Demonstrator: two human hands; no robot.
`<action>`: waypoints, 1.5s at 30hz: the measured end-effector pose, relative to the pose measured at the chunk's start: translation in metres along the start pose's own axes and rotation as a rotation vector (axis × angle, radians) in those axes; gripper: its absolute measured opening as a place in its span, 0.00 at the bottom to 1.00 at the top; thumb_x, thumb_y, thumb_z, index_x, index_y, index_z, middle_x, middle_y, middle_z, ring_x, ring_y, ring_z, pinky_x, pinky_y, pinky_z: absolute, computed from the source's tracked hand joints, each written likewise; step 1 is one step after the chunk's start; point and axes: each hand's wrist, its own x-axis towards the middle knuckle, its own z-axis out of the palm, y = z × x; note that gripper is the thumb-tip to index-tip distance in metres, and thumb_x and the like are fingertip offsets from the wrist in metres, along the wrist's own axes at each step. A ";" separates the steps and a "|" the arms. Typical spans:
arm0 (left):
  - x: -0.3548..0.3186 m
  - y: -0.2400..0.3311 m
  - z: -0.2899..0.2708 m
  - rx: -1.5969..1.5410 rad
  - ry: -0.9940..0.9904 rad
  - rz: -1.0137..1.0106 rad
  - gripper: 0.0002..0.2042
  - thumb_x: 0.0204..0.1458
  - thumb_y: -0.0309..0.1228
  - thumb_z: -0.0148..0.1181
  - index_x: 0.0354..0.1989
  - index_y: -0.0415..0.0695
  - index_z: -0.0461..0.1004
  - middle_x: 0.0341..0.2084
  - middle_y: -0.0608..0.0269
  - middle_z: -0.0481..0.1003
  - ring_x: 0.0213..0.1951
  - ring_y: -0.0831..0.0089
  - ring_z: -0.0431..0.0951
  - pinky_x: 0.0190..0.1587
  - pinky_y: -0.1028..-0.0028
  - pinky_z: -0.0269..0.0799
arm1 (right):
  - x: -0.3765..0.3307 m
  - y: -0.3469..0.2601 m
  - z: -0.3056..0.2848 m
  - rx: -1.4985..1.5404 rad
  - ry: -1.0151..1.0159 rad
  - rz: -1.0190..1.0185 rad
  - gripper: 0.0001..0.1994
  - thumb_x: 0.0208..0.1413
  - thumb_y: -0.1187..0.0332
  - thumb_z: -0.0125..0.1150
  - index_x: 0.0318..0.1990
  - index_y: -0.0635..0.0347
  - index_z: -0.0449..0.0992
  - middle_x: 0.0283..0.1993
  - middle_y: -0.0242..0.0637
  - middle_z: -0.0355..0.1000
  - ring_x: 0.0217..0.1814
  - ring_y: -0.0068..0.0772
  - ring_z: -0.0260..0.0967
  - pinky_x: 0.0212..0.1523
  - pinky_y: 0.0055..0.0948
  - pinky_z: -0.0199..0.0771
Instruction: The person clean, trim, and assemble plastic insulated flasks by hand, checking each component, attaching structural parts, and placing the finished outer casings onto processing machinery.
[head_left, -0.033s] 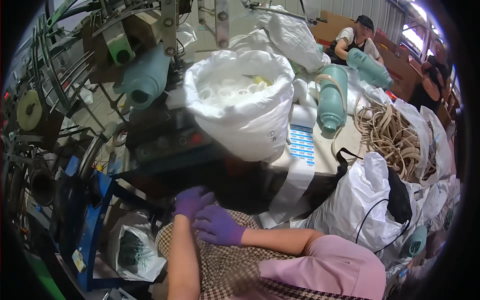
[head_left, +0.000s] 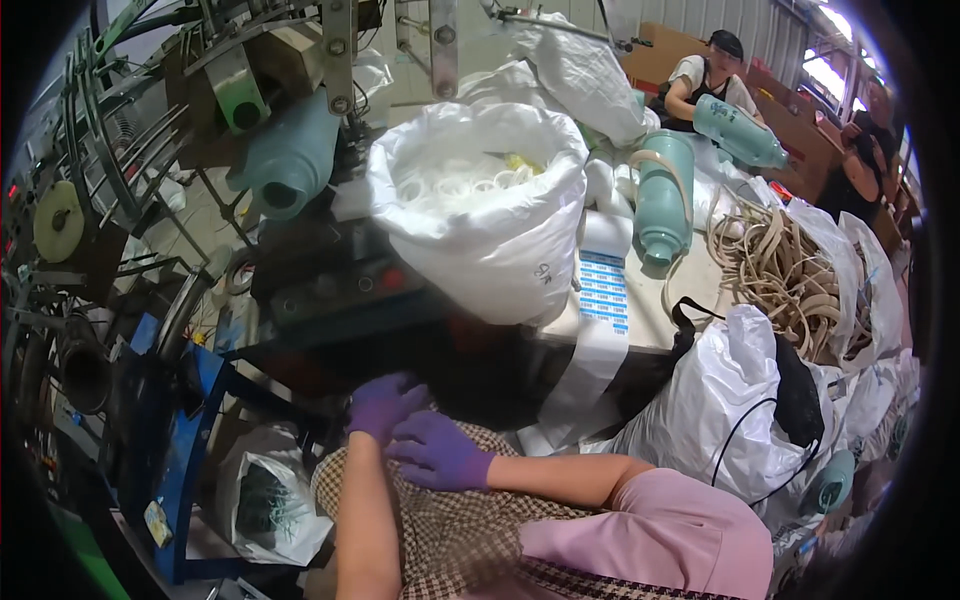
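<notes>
Both my hands wear purple gloves and rest over my checked apron, one close against the other. My left hand lies with its fingers pointing to the right, and nothing shows in it. Just below it, my right hand lies flat, its fingers reaching over toward the left wrist. Ahead of them, on the bench, stands a large white sack, open at the top, with white plastic rings inside. A strip of blue-and-white labels hangs over the bench edge to its right.
Machinery with a blue frame fills the left, with a green plastic bottle body on it. Another green bottle with a strap lies right of the sack, near beige straps. A co-worker handles a bottle behind.
My hands stay where they were. At the back, the co-worker's head has tipped up slightly and the bottle there has shifted a little.
</notes>
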 end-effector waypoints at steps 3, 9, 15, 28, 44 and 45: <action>-0.002 0.002 0.002 -0.054 0.094 0.044 0.19 0.54 0.46 0.62 0.48 0.46 0.81 0.43 0.48 0.81 0.46 0.50 0.81 0.50 0.61 0.76 | -0.003 0.006 -0.008 0.074 -0.039 0.014 0.18 0.52 0.62 0.64 0.52 0.49 0.77 0.55 0.41 0.69 0.58 0.49 0.65 0.58 0.47 0.67; -0.036 -0.022 0.015 -0.665 0.418 0.149 0.16 0.59 0.35 0.60 0.50 0.36 0.79 0.41 0.56 0.83 0.41 0.63 0.82 0.48 0.68 0.76 | -0.005 0.004 0.002 0.082 0.008 -0.015 0.18 0.54 0.63 0.63 0.53 0.47 0.77 0.56 0.40 0.70 0.59 0.47 0.66 0.59 0.48 0.67; -0.180 -0.180 0.012 -0.900 0.822 -0.143 0.16 0.63 0.33 0.55 0.52 0.34 0.76 0.49 0.56 0.78 0.49 0.68 0.78 0.52 0.69 0.74 | -0.012 0.010 0.001 0.116 0.006 0.023 0.19 0.54 0.67 0.62 0.55 0.43 0.77 0.59 0.39 0.70 0.63 0.47 0.66 0.61 0.48 0.67; -0.344 -0.203 0.103 -1.096 1.229 -0.967 0.21 0.60 0.43 0.54 0.55 0.42 0.75 0.52 0.60 0.76 0.51 0.67 0.77 0.54 0.69 0.74 | 0.035 0.076 -0.013 -0.097 0.072 0.190 0.17 0.48 0.73 0.59 0.48 0.53 0.78 0.41 0.43 0.75 0.45 0.51 0.73 0.44 0.45 0.74; -0.704 0.014 0.383 -1.350 2.540 -1.482 0.28 0.57 0.56 0.52 0.59 0.51 0.73 0.57 0.64 0.75 0.54 0.66 0.77 0.56 0.69 0.73 | 0.034 -0.017 -0.003 0.226 -0.284 -0.210 0.14 0.52 0.72 0.58 0.46 0.65 0.80 0.46 0.47 0.76 0.50 0.51 0.72 0.58 0.45 0.70; -0.706 0.019 0.387 -1.391 2.580 -1.451 0.28 0.57 0.56 0.52 0.59 0.52 0.72 0.57 0.64 0.75 0.54 0.66 0.77 0.56 0.69 0.73 | 0.036 -0.021 0.005 0.248 -0.330 -0.196 0.14 0.52 0.71 0.59 0.46 0.65 0.80 0.45 0.47 0.76 0.50 0.51 0.72 0.57 0.45 0.70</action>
